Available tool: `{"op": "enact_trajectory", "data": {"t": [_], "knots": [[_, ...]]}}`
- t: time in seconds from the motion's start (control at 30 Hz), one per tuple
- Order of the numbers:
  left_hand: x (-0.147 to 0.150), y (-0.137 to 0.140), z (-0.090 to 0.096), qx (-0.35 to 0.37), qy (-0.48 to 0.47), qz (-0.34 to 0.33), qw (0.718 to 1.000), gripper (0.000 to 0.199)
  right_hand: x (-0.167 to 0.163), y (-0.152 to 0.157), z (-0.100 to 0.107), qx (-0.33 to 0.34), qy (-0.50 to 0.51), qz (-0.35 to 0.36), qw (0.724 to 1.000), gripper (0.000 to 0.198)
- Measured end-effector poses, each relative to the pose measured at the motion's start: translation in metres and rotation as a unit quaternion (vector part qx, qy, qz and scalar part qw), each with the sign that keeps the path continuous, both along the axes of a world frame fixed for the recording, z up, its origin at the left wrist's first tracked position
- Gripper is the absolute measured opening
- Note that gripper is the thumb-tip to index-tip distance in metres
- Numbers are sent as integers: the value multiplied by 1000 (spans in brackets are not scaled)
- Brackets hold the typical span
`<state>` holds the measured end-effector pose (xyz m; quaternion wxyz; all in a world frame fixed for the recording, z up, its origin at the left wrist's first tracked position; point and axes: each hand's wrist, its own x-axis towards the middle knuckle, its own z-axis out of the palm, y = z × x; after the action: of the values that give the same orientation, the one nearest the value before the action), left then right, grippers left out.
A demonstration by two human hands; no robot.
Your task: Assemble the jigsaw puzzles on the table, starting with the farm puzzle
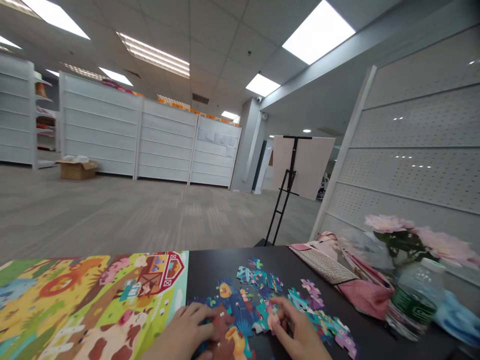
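My left hand (189, 327) lies over the left edge of a partly joined jigsaw puzzle (238, 305), fingers stretched out and touching its brown animal. To the right, my right hand (296, 327) is closed in a pinch, index finger and thumb around a small puzzle piece (271, 320) at the joined section. Part of that piece is hidden by the fingers. Several loose purple and teal puzzle pieces (313, 295) lie beyond and right of my right hand. A colourful farm picture sheet (112, 310) spreads out on the left, partly beneath my left forearm.
On the dark table (210, 262), a pink fabric pouch (363, 292), a water bottle (414, 300) and pink flowers (390, 223) stand at the right. Past the table are a black easel (285, 195), white shelving panels (165, 140) and a cardboard box (77, 170) on the carpet.
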<state>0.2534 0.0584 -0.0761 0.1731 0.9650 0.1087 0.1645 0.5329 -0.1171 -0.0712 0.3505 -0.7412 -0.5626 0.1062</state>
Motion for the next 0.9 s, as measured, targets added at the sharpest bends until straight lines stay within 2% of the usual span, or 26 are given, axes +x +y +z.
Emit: {"op": "enact_trajectory", "data": {"t": [0.13,0.23,0.33,0.4,0.47,0.53,0.67,0.73,0.8,0.87,0.9], "knots": [[-4,-1,-1,15,-9,-1,1000,26,-5,-1,3,-11,-48,-18,999,42],[3,-1,5,11,-11,-18,1000,34,-10,-1,6,-5,-82,-35,996,41],[31,-2,10,20,25,-48,998,50,-12,1,6,-6,-93,-36,995,37],[55,-2,7,27,59,-59,996,53,-11,2,4,-7,-93,-37,995,34],[75,-1,-3,35,81,-71,994,53,-8,3,0,-1,-86,-38,996,32],[87,2,-18,47,62,-77,994,51,-4,4,-3,15,-47,-31,998,33],[91,13,-46,91,3,-91,992,49,0,9,-6,79,94,7,992,36],[90,17,-52,133,-11,-96,986,48,0,12,-7,89,116,19,989,34],[90,19,-54,175,-27,-97,979,46,0,15,-9,60,67,17,996,29],[90,19,-54,206,-44,-95,973,45,-3,19,-13,8,-74,12,997,23],[91,19,-54,217,-52,-94,970,44,-6,22,-15,-17,-154,14,988,25]]}}
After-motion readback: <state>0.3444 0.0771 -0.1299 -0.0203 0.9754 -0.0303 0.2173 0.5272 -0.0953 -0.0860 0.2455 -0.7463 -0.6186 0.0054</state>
